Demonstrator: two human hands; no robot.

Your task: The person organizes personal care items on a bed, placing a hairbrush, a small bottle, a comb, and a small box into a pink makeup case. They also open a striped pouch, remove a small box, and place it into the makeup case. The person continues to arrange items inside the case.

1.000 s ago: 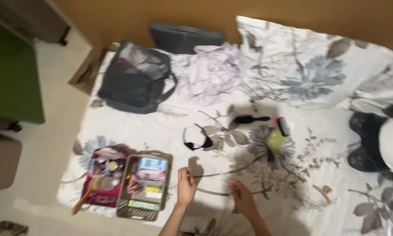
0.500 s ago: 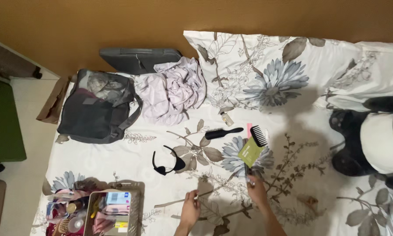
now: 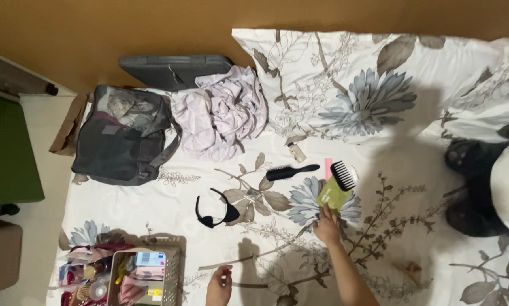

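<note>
Bed (image 3: 169, 198) w/ floral sheet carries everything; big floral pillow (image 3: 367, 85) along the head edge by the wall. Black-and-white plush toy (image 3: 492, 181) at the bed's right edge. Dark grey mesh bag (image 3: 121, 136) sits at the far-left corner, flat grey case (image 3: 175, 68) behind it against the wall, crumpled lilac cloth (image 3: 223, 116) just beside both. Near-left corner: grey slotted basket (image 3: 144, 277) packed w/ small toiletries, more clutter touching its left side. Mid-bed: black headband (image 3: 216, 207), black hairbrush (image 3: 291, 171), then green card packet (image 3: 332, 195) w/ a black comb (image 3: 343, 174) and pink strip at its top end, all close together. Small bottle (image 3: 295, 152) lies near the pillow's lower edge; brown hair claw (image 3: 410, 266) toward the near-right. Your right hand (image 3: 327, 226) is stretched out, fingertips touching the packet's lower end, fingers loosely curled, grip not closed as far as visible. Your left hand (image 3: 219, 283) hovers at the near edge, right of the basket, fingers half-curled, holding nothing visible.
</note>
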